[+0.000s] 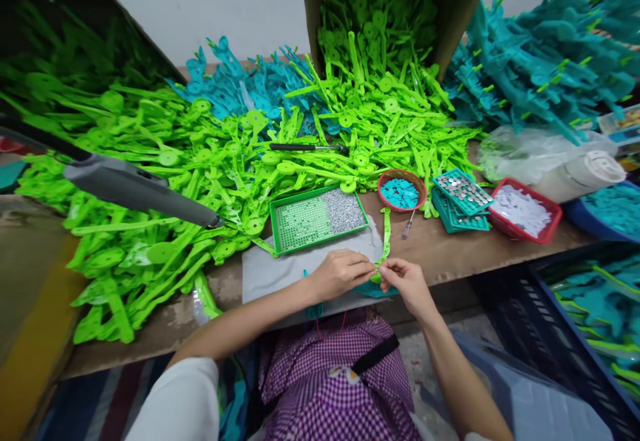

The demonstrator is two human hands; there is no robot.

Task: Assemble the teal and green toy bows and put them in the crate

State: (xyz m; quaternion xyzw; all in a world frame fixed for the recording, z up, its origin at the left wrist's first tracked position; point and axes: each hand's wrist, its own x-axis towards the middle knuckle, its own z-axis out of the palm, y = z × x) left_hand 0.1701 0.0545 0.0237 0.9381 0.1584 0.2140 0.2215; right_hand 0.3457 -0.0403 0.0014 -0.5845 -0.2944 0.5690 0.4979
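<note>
Near the table's front edge, a long lime-green plastic part points away from me, its rounded near end between my hands. My left hand reaches in from the left, fingers together and closed on that end. My right hand pinches the same end from the other side; anything small between the fingertips is hidden. Beneath both hands a teal plastic piece partly shows. Just beyond lies a green perforated tray with small silvery pieces, on a grey cloth.
Lime-green parts heap across the left and back. A red basket holds teal pieces, beside a small screwdriver. Rightward are stacked teal trays and a red bin of white pieces. A grey power screwdriver juts in from the left.
</note>
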